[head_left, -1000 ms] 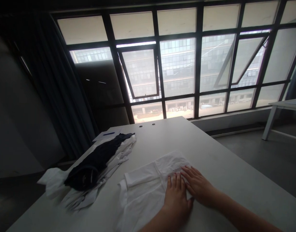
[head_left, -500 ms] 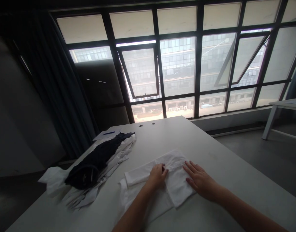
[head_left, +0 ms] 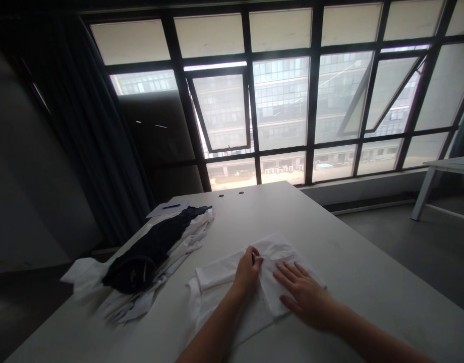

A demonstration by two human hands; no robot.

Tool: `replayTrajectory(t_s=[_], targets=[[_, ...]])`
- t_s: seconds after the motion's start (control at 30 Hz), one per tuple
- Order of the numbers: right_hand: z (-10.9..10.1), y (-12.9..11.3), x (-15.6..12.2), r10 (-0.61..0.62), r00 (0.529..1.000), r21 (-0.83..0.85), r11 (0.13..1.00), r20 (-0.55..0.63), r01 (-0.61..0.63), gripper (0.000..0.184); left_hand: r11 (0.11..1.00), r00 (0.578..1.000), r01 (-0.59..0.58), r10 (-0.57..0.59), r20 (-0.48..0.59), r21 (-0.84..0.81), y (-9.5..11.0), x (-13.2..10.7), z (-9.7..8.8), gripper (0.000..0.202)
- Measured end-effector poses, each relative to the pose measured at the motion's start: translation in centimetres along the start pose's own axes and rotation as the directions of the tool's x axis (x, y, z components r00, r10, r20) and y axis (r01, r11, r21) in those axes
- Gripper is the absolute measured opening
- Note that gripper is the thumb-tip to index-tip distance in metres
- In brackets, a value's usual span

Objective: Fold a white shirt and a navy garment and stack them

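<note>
Two bare hands work on a white cotton shirt (head_left: 220,297) lying on the white table (head_left: 353,252): the left hand (head_left: 249,272) pinches up a fold, and the right hand (head_left: 302,302) lies open and flat on the shirt. The cloth looks soft and light, easiest held along that fold.

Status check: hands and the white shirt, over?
Left hand bunching a fold of the white shirt; right hand flat on it. Dark garment lies alongside, to the left.

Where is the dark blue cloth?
In the head view, the dark blue cloth lies on white clothes on the left of the table, left of the person's left hand.
</note>
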State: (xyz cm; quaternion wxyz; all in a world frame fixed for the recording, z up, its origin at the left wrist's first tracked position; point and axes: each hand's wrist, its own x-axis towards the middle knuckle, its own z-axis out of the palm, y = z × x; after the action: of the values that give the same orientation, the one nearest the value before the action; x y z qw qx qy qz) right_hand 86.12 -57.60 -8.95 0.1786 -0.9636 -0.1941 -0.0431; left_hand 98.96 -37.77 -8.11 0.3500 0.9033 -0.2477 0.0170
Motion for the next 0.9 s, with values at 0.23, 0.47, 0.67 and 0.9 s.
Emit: replayTrajectory(t_s=[0.23, 0.47, 0.67, 0.9], targets=[[-0.9, -1.2, -0.5, -0.07, 0.997, 0.003, 0.998, 0.01, 0.07, 0.064, 0.996, 0.998, -0.052, 0.055, -0.041, 0.079, 1.1, -1.1, 0.3, 0.023], [0.3, -1.5, -0.3, -0.119, 0.993, 0.06, 0.991, -0.002, 0.119, 0.07, 0.947, 0.987, -0.159, 0.155, 0.035, 0.279, 3.1, -2.1, 0.0, 0.045], [0.6, 1.9, 0.6, 0.111, 0.956, 0.076, 0.993, -0.271, -0.093, 0.054, 0.925, 0.961, -0.175, 0.086, 0.265, 0.337, 4.0, -4.5, 2.9, 0.079], [1.0, 4.7, 0.3, 0.122, 0.99, -0.084, 0.988, -0.071, -0.127, 0.07, 0.897, 0.919, -0.232, 0.075, 0.388, 0.376, 4.4, -5.3, 0.9, 0.117]])
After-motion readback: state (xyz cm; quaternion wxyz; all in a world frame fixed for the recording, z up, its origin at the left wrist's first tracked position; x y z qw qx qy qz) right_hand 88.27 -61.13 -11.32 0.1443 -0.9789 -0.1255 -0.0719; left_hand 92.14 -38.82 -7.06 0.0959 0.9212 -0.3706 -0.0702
